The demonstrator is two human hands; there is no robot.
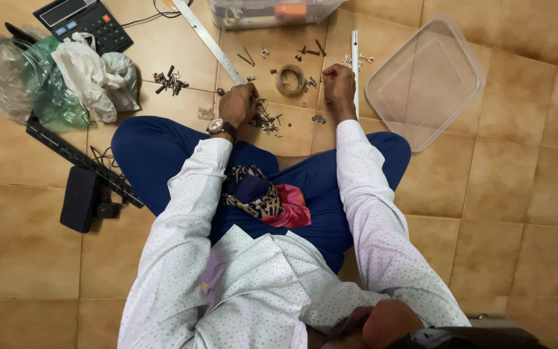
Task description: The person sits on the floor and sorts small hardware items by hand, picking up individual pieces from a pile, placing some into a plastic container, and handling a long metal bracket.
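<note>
I sit cross-legged on a tiled floor. My left hand [237, 103], with a wristwatch on it, is curled knuckles-up over a small heap of dark screws [267, 120], its fingertips in among them. My right hand [339, 87] is closed in a fist on the floor. It lies beside a thin white tube [354, 61] and a few small metal bits [319, 119]; what it holds, if anything, is hidden. A roll of tape [290, 80] lies between and just beyond both hands.
A clear plastic tub [426, 81] sits right of the tube. A metal ruler [206, 39], another screw pile [170, 81], plastic bags [92, 77], a calculator [85, 21], a black rail [82, 158] and a black adapter [79, 199] lie left. A clear bin [269, 11] stands ahead.
</note>
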